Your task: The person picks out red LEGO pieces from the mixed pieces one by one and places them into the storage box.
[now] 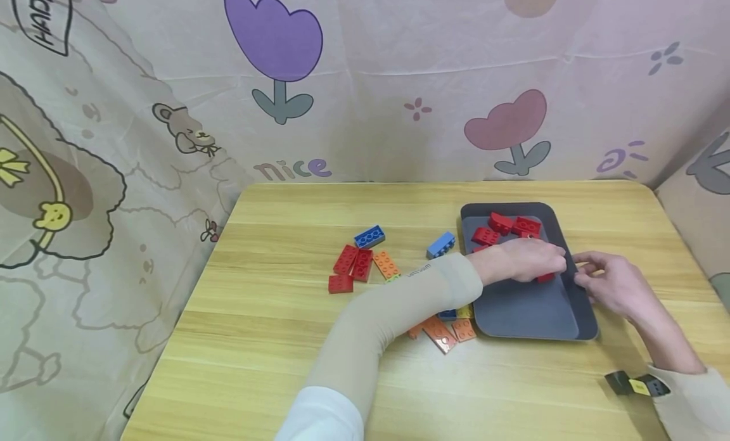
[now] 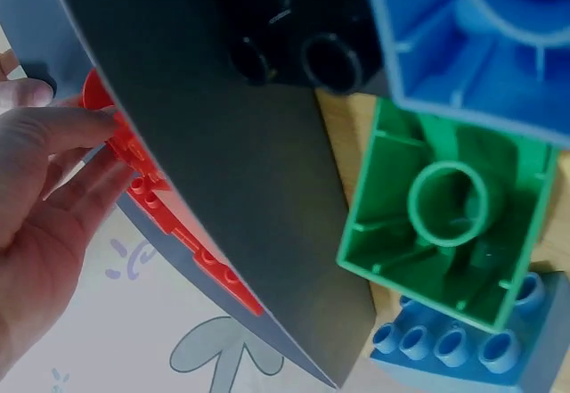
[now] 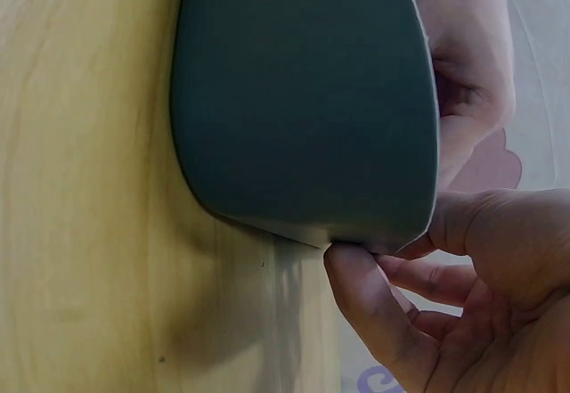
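a dark tray (image 1: 530, 317) stands on the right side of the table (image 1: 251, 339). the left hand (image 1: 536, 260), fingers bent, touches the red bricks (image 1: 500, 223) at the tray's far end; whether it grips one cannot be told. the right hand (image 1: 616, 286) pinches the tray's right wall. a blue brick (image 1: 441, 245) lies just left.

The head camera looks forward and down over the table (image 1: 228, 339), the tray (image 1: 527, 314) and the cloth (image 1: 371, 143) behind. The left wrist camera is very near the tray's side wall, tipped so that cloth shows below. The right wrist camera faces its outer wall closely, turned sideways. Both wrist views share the tray and the left hand (image 2: 49, 197).
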`<state>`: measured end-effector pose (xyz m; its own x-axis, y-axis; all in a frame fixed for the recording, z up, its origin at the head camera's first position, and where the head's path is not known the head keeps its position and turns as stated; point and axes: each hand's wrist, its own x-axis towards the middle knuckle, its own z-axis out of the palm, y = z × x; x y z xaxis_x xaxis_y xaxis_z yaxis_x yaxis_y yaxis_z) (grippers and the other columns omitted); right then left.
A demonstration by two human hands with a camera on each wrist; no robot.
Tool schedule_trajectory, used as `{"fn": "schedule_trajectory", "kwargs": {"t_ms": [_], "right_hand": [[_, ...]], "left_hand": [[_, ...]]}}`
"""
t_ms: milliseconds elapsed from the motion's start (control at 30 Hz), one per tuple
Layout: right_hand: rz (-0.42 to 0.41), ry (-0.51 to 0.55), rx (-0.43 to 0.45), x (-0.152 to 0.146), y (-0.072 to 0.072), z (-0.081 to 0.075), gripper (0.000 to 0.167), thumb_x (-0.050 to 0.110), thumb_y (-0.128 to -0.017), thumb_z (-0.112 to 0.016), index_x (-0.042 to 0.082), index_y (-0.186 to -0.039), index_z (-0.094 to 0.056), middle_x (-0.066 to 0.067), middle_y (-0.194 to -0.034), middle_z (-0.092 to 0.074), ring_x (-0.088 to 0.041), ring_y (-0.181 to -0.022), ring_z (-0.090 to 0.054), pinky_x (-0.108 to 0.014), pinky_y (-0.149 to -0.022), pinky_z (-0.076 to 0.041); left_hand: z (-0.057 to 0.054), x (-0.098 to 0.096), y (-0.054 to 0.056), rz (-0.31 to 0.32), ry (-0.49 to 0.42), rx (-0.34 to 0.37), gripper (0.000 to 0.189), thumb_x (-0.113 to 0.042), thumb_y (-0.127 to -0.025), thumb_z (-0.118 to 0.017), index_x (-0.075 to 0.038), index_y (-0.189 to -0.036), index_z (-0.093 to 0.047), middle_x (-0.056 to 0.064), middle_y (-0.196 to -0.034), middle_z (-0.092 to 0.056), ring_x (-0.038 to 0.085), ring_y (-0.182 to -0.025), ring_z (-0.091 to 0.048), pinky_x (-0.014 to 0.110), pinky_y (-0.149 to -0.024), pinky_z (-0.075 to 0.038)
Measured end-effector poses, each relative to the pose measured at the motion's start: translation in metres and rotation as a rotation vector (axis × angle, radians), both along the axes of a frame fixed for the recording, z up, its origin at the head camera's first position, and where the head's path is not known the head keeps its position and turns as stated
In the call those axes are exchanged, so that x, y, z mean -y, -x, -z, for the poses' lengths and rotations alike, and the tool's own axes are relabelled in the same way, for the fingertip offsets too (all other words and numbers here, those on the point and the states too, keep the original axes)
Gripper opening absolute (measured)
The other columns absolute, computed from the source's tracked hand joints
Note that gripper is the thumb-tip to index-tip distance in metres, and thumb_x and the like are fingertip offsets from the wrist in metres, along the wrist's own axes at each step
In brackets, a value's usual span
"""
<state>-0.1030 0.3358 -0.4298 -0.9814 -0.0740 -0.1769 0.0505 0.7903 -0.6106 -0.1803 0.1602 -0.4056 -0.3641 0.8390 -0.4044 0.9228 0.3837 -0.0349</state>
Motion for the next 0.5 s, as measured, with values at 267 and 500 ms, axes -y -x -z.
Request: {"fn": "schedule_trajectory", "kwargs": {"t_ms": [267, 500], "right_hand": [[-0.003, -0.002, -0.002, 0.000, 0.000, 0.000, 0.042, 0.004, -0.098, -0.064, -0.015, -0.135, -0.056, -0.036, -0.109, -0.068, -0.004, -0.067, -0.066, -0.026, -0.054, -0.055], [-0.004, 0.000, -0.018, 0.000, 0.000, 0.000, 0.042, 0.004, -0.098, -0.064, -0.015, -0.134, -0.057, -0.035, -0.108, -0.069, -0.003, -0.064, -0.065, -0.027, -0.054, -0.054]], "left_hand": [[-0.011, 0.012, 0.004, 0.006, -0.032, -0.019, 0.045, -0.017, -0.105, -0.060, -0.031, -0.148, -0.059, -0.007, -0.148, -0.060, 0.006, -0.129, -0.061, 0.014, -0.116, -0.043], [-0.028, 0.026, 0.003, -0.009, -0.017, -0.028, 0.048, -0.031, -0.103, -0.064, -0.030, -0.151, -0.057, -0.006, -0.149, -0.058, 0.007, -0.130, -0.058, 0.017, -0.115, -0.042]]}}
